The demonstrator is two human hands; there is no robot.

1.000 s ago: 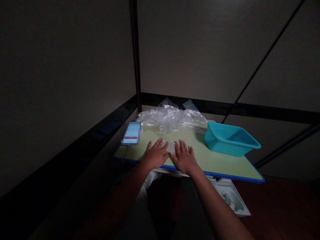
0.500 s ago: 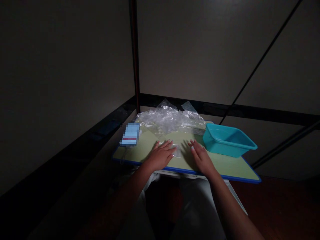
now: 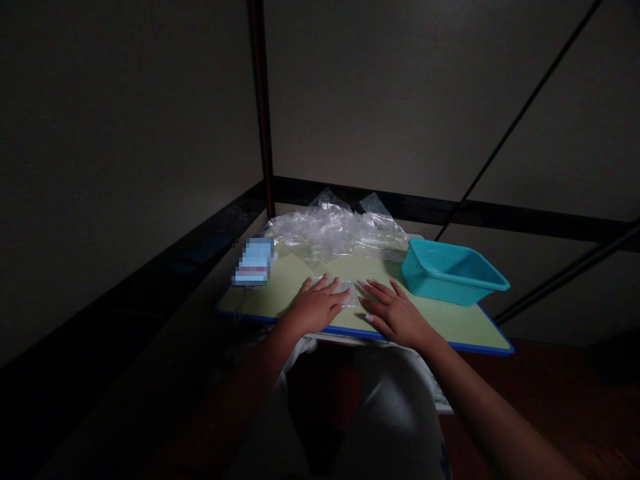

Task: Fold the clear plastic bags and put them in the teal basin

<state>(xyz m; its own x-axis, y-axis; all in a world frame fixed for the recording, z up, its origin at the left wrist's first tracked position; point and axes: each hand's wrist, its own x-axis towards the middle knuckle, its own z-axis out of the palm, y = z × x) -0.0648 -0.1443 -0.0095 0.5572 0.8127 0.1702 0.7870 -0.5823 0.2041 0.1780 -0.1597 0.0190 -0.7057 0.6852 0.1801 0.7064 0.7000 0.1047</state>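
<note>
Working at pale yellow-green tabletop (image 3: 445,327), blue trim round its edges, light dim. Laying L hand (image 3: 316,310) palm-down over L part of small clear plastic bag (image 3: 353,293), abt mid-length of near edge & just in from it. Holding L fingers spread apart, thumb pointing twd R hand (image 3: 395,315). Resting R hand palm-down nr bag's R end, also by near edge, w/ fingers slightly apart & pointing twd bag; thumb out separately, nearest the edge. Can't tell if R fingertips touch plastic. See bag lying flat btwn both hands, partly covered by L fingers; can't make out full outline, too glossy.

See heap of crumpled clear plastic bags (image 3: 335,227) along far edge, starting at far L corner, w/ two corners of plastic poking up. Note pixelated light-blue item (image 3: 254,262) at L edge, abt midway btwn corners. Note turquoise basin (image 3: 445,288) at R edge, overhanging it, open side up, R of R hand. Below near edge, see light trousers (image 3: 400,400).
</note>
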